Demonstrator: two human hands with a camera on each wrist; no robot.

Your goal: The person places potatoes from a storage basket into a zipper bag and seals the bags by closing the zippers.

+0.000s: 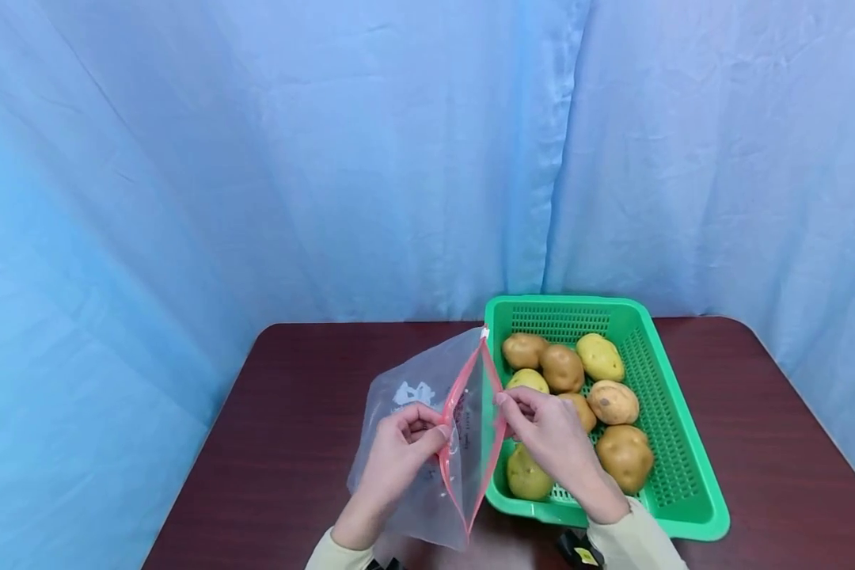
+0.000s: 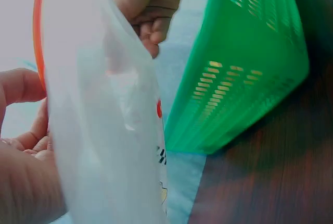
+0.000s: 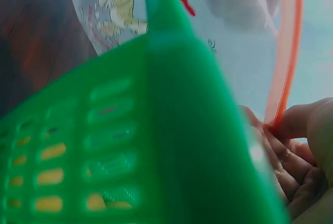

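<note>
With my left grip [image 1: 399,455] I pinch the left lip of a clear zip bag [image 1: 423,364] between thumb and fingers; with my right grip [image 1: 552,431] I pinch the right lip the same way. The two pink-edged lips stand apart between my grips, so the mouth gapes, running from far to near. The bag is above the bench [image 1: 285,459], left of a green basket [image 1: 659,396], its right lip overlapping the basket's left rim from where I look down. My right grip is over the basket's near left part. Brown and yellow potatoes [image 1: 625,458] lie in the basket, some partly hidden behind my right grip. A pale blue curtain [image 1: 399,158] hangs beyond the bench's far edge.
</note>
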